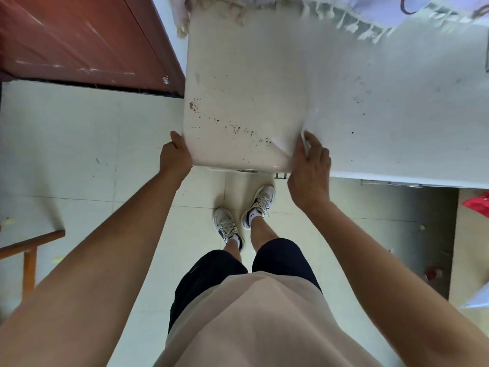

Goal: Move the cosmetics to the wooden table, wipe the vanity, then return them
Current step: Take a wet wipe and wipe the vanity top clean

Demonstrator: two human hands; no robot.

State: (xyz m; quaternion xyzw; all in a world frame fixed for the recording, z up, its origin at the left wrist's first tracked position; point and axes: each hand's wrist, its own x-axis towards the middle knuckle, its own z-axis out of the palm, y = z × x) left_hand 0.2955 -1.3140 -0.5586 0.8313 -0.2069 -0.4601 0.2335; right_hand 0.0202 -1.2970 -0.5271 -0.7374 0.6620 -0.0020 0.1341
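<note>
A cream panel [246,83] of the vanity, dotted with dark specks, fills the upper middle of the view. My left hand [176,154] grips its near left corner, thumb on top. At the panel's near right edge, my right hand [309,168] holds on where it meets the white vanity top [397,115], fingers pointing away from me. A small white flap [280,147] peels up beside that hand. No cosmetics are in view. Only a corner of the wooden table [31,242] shows, at the lower left.
A fringed pale cloth [344,11] lies across the far end of the vanity. A brown wooden door [79,41] stands at the upper left. Metal fittings [280,176] hang under the panel's near edge. My feet stand on pale floor tiles [66,154]. A red item [479,203] lies under the vanity at right.
</note>
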